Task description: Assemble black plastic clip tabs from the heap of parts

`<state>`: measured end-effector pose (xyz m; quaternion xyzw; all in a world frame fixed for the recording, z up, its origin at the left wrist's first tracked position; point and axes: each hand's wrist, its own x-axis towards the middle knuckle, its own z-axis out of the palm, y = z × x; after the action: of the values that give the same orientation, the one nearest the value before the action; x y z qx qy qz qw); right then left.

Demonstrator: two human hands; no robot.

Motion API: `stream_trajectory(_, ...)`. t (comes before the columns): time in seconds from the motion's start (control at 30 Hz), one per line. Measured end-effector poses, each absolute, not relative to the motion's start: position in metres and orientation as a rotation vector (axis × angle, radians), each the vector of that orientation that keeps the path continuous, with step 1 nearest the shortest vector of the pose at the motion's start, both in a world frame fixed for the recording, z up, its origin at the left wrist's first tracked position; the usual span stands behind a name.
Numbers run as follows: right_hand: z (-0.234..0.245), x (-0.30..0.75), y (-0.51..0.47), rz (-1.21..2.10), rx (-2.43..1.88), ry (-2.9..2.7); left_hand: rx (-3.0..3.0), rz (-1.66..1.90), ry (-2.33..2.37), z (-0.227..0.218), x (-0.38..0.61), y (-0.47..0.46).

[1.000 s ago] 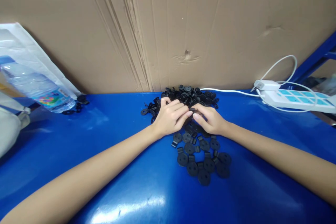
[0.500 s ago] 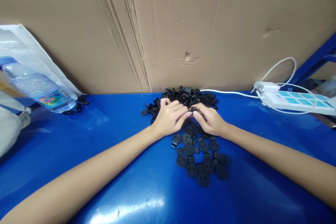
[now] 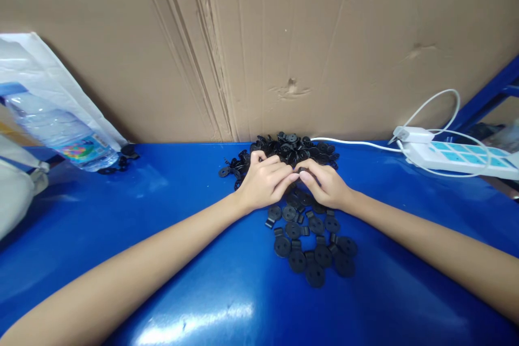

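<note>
My left hand [image 3: 267,179] and my right hand [image 3: 324,184] meet fingertip to fingertip above the blue table. Pinched between them is a small black plastic clip [image 3: 301,171], mostly covered by the fingers. Behind the hands lies a heap of black plastic clips [image 3: 288,143], with round two-holed discs and short tabs. Closer to me, several similar black clips [image 3: 314,274] are spread below the hands, some overlapping.
On the left a plastic water bottle [image 3: 60,130] leans against a white bag [image 3: 77,84]. A white power strip [image 3: 458,158] with a plugged-in charger [image 3: 413,134] and cable lies at right. Cardboard [image 3: 324,48] stands along the back edge of the blue table [image 3: 211,270].
Both hands stay together at the same spot. The black clip between the fingertips has turned or sunk in, and less of it shows now. The view has shifted very slightly.
</note>
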<state>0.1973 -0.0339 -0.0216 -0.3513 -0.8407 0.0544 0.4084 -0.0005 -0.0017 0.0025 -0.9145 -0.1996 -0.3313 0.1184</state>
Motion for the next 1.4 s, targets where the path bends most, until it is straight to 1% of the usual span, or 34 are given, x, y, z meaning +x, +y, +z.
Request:
stream_trajectory(0.1, -0.0216, 0.1965, -0.0345, 0.183, -0.903, -2.127, -2.668, -0.977, -0.603, 0.0017, -0.0004, -0.0008)
stream_trajectory(0.5, -0.0251, 0.1961, -0.0313, 0.062, -0.856, -2.168, -2.700, -0.989, -0.651, 0.0028, -0.0008, -0.0013)
stream_trajectory(0.9, -0.0233, 0.1958, -0.0326, 0.101, -0.893, -2.171, -2.703, -0.962, -0.664, 0.0033, -0.0007, -0.0021)
stream_trajectory(1.23, -0.0242, 0.1963, -0.0312, 0.059, -0.832, -2.142, -2.717, -0.973, -0.676, 0.0026, -0.0002, -0.0025)
stream_trajectory(1.4, -0.0241, 0.1955, -0.0322, 0.046, -0.883, -2.156, -2.685, -0.979, -0.672, 0.0014, -0.0001, -0.0010)
